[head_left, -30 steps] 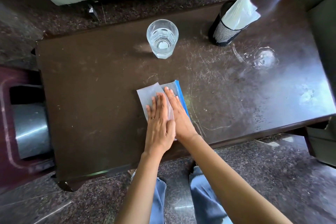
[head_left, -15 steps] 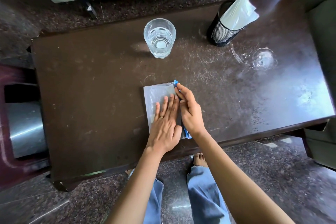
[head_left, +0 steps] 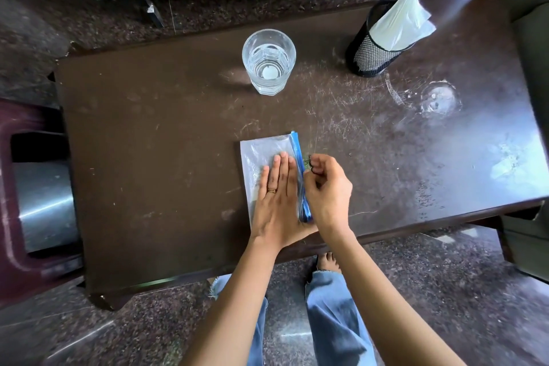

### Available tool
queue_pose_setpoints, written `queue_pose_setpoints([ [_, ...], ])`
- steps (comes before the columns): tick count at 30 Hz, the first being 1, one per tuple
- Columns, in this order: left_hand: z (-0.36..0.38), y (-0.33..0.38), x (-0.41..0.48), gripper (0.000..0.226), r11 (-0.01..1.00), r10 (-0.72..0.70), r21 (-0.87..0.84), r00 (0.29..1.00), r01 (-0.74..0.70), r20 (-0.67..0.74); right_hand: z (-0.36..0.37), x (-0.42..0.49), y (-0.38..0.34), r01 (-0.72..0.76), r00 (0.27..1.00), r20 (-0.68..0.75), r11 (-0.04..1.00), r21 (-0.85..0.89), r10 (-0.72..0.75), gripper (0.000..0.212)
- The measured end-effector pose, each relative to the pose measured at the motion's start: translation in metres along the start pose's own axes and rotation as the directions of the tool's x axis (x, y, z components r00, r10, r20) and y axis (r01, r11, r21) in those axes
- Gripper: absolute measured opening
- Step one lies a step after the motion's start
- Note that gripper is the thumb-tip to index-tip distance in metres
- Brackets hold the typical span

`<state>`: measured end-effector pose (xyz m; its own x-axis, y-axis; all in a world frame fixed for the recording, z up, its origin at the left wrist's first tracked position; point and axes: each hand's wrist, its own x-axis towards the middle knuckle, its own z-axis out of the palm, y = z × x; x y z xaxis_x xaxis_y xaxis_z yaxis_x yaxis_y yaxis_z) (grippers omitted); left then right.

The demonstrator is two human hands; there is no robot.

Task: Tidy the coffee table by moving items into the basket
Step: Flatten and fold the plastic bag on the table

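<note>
Two hands work one folded plastic bag (head_left: 261,154): the left hand (head_left: 277,190) lies flat, fingers spread, pinning it, while the right hand (head_left: 325,187) pinches its blue zip edge (head_left: 297,151) (fingers curled). Beyond them, a glass of water (head_left: 269,61) could tip if the bag springs open; the mesh basket (head_left: 372,52) stands farther right.

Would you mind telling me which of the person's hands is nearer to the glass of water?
Left, narrowly. The left hand lies flat on the plastic bag, fingertips pointing at the glass. The right hand is curled beside the bag's blue edge, further right.
</note>
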<state>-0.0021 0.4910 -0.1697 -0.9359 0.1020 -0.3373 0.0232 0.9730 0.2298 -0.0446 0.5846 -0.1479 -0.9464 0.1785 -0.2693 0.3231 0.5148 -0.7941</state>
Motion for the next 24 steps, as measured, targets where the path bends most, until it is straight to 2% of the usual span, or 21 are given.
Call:
queue_pose_setpoints([
  [4, 0.001, 0.002, 0.001, 0.090, 1.000, -0.015, 0.024, 0.999, 0.014, 0.038, 0.004, -0.005, -0.010, -0.033, 0.999, 0.013, 0.997, -0.074, 0.034, 0.023],
  [7, 0.004, 0.000, 0.000, 0.090, 1.000, 0.014, -0.003, 0.999, -0.014, 0.033, 0.009, -0.001, -0.013, -0.085, 0.996, 0.012, 0.992, -0.090, 0.086, 0.021],
  [9, 0.000, -0.002, 0.000, 0.097, 0.997, 0.044, -0.059, 0.999, -0.044, 0.001, 0.011, 0.001, -0.014, -0.122, 0.992, 0.031, 0.987, -0.102, 0.126, 0.021],
  [11, -0.001, -0.008, -0.004, 0.105, 0.969, 0.092, -0.222, 0.991, -0.110, -0.093, 0.012, 0.002, -0.017, -0.142, 0.987, 0.058, 0.983, -0.117, 0.150, 0.025],
  [13, -0.005, -0.017, -0.007, 0.102, 0.842, 0.056, -0.525, 0.987, -0.128, -0.151, 0.011, 0.003, -0.019, -0.142, 0.983, 0.092, 0.976, -0.168, 0.159, 0.028],
  [15, -0.005, -0.024, -0.007, 0.070, 0.663, -0.079, -0.739, 0.970, -0.120, -0.228, 0.012, 0.001, -0.021, -0.118, 0.981, 0.120, 0.960, -0.255, 0.153, 0.030],
  [16, -0.006, -0.027, -0.006, 0.057, 0.597, -0.163, -0.795, 0.953, -0.111, -0.255, 0.014, 0.000, -0.021, -0.107, 0.981, 0.126, 0.950, -0.295, 0.149, 0.031],
  [18, -0.012, -0.030, -0.004, 0.059, 0.490, -0.296, -0.870, 0.928, -0.058, -0.228, 0.016, -0.002, -0.022, -0.128, 0.976, 0.126, 0.936, -0.329, 0.178, 0.032],
  [20, -0.019, -0.031, -0.002, 0.055, 0.441, -0.418, -0.897, 0.887, 0.009, -0.196, 0.017, -0.004, -0.026, -0.180, 0.963, 0.128, 0.922, -0.342, 0.235, 0.024],
  [22, -0.024, -0.032, -0.003, 0.046, 0.367, -0.565, -0.929, 0.804, 0.045, -0.185, 0.020, -0.006, -0.028, -0.177, 0.959, 0.143, 0.912, -0.369, 0.244, 0.013],
  [24, -0.031, -0.036, -0.006, 0.038, 0.244, -0.704, -0.967, 0.699, 0.071, -0.126, 0.021, -0.009, -0.031, -0.167, 0.956, 0.174, 0.924, -0.345, 0.238, 0.016],
])
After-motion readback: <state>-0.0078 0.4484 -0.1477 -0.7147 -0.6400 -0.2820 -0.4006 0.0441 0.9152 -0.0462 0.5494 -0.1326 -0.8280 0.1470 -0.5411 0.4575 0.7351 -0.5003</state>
